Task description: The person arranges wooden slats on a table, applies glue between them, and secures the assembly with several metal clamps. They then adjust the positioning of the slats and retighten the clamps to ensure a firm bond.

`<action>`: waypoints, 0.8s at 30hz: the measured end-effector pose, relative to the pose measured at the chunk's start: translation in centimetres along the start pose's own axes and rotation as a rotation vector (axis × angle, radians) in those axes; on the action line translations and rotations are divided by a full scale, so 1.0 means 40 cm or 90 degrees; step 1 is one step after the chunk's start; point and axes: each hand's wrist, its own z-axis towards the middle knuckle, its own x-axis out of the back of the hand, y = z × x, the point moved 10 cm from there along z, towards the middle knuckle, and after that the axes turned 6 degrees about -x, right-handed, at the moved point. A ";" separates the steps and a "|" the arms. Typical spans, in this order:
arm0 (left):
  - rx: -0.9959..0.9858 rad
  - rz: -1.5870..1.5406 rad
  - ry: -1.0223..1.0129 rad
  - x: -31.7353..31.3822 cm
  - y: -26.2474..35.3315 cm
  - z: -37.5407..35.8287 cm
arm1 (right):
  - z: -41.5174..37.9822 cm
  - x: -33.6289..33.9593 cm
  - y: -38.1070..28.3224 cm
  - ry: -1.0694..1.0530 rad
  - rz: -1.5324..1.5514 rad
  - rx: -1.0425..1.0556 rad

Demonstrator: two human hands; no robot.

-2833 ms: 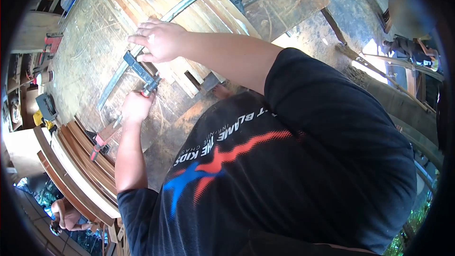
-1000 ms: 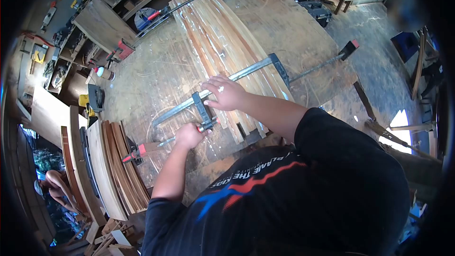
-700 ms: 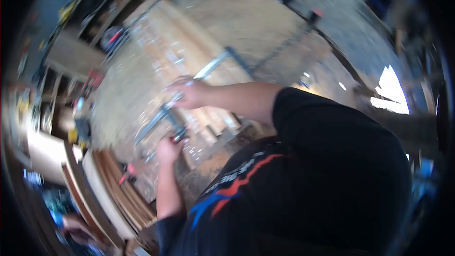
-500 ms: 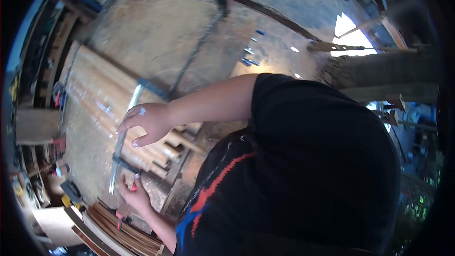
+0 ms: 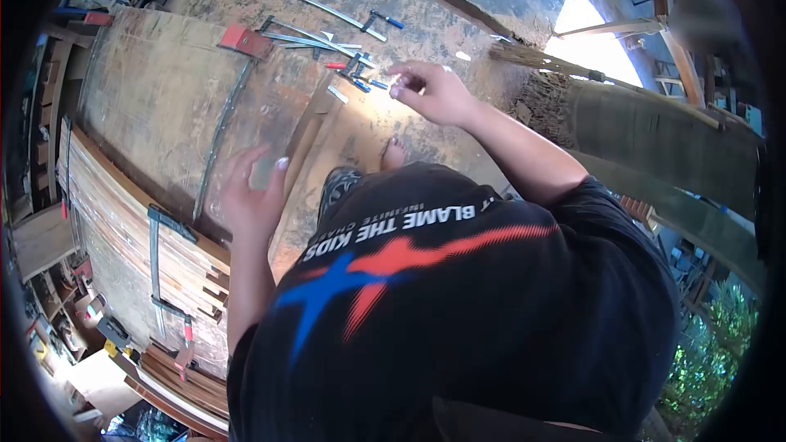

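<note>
My left hand (image 5: 252, 190) is raised above the bench with its fingers spread and nothing in it. Further right, my right hand (image 5: 435, 93) reaches out over the floor, fingers curved but apart, and holds nothing visible. Just beyond its fingertips, several bar clamps (image 5: 315, 38) with blue and red handles lie on the floor. Another bar clamp (image 5: 155, 258) with a red handle sits across a row of long wooden boards (image 5: 123, 213) on the bench, to the left of my left forearm. Neither hand touches a clamp.
A long bar with a red end block (image 5: 246, 41) lies along the bench (image 5: 164, 74). A bare foot (image 5: 394, 153) and a dark shoe (image 5: 337, 184) show below me. Stacked wood strips (image 5: 184, 385) and cluttered shelves stand at left. A broom-like bundle (image 5: 532, 57) lies at right.
Both hands have left the bar clamp on the boards, which stays there. My right hand swung right toward the floor clamps; my left hand rose up. The view turned toward the floor.
</note>
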 end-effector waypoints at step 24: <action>0.063 -0.044 0.142 -0.134 0.028 0.922 | 0.603 0.873 1.005 -0.235 -0.400 -0.407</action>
